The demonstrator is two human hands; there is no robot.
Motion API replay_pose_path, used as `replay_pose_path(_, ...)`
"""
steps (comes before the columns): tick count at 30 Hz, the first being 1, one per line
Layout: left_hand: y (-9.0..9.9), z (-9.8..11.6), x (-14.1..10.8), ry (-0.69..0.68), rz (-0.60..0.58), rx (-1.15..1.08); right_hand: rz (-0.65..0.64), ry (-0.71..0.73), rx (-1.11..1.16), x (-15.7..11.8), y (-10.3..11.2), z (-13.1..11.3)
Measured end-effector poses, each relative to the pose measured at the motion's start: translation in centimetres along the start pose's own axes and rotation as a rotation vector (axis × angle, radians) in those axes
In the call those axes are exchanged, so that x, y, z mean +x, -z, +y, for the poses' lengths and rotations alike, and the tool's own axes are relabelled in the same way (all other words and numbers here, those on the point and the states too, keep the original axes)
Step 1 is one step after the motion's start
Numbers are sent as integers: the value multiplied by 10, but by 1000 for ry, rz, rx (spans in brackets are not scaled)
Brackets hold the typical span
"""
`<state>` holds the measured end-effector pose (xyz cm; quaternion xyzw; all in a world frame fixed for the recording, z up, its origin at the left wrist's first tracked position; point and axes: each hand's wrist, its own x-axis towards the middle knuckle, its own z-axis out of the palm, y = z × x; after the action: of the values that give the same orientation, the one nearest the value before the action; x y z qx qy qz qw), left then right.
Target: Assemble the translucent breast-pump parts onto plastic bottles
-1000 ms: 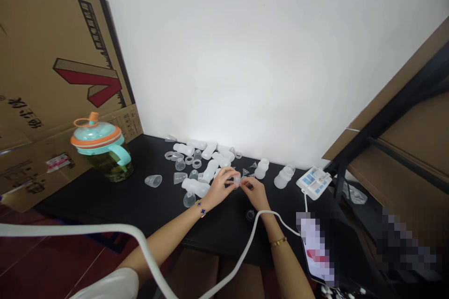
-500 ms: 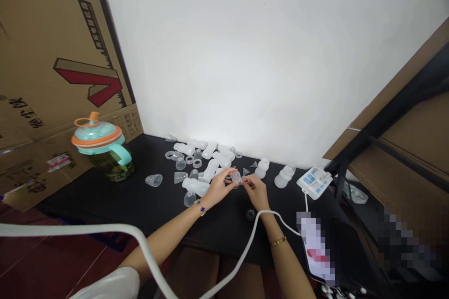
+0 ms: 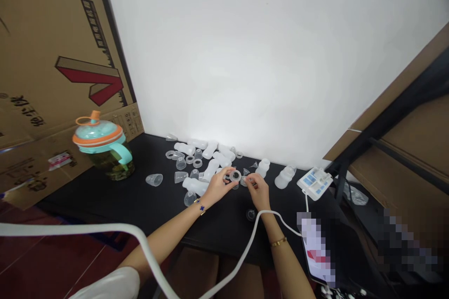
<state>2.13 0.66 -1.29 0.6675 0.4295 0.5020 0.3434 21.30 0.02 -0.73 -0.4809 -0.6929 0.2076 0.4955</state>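
Observation:
My left hand (image 3: pixel 218 186) pinches a translucent screw ring (image 3: pixel 239 176) for a baby bottle between thumb and fingers, its round opening facing me. Just right of it, my right hand (image 3: pixel 258 190) has its fingertips closed on a small clear bottle teat (image 3: pixel 243 181); the fingers partly cover it. Ring and teat are close together; I cannot tell whether they touch. Behind my left hand lies a heap of white bottles (image 3: pixel 196 186) with loose rings (image 3: pixel 198 163) and clear caps (image 3: pixel 190 198). Another clear teat (image 3: pixel 250 215) rests on the black table in front of my right hand.
A white bottle (image 3: pixel 263 168) stands behind my right hand, with a capped bottle (image 3: pixel 285 177) further right. A power strip (image 3: pixel 315 183) and a phone (image 3: pixel 317 252) lie at right. A white cable (image 3: pixel 242 261) crosses before me. A teal jug (image 3: pixel 105 154) stands left.
The ring in my left hand has turned so that its opening faces me. My right hand has shifted slightly right, and the teat in its fingertips shows more clearly.

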Motion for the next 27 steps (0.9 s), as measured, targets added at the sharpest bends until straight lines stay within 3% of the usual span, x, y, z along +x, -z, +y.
replay_pose_path(10,1,-1,1,6,20,-15,9,-60,57,-1,-2,7)
replay_pose_path(19,1,-3,2,21,52,-13,115,-217,196,0,-1,11)
replay_pose_path(27,4,1,3,52,56,-29,157,-237,286,1,-3,15)
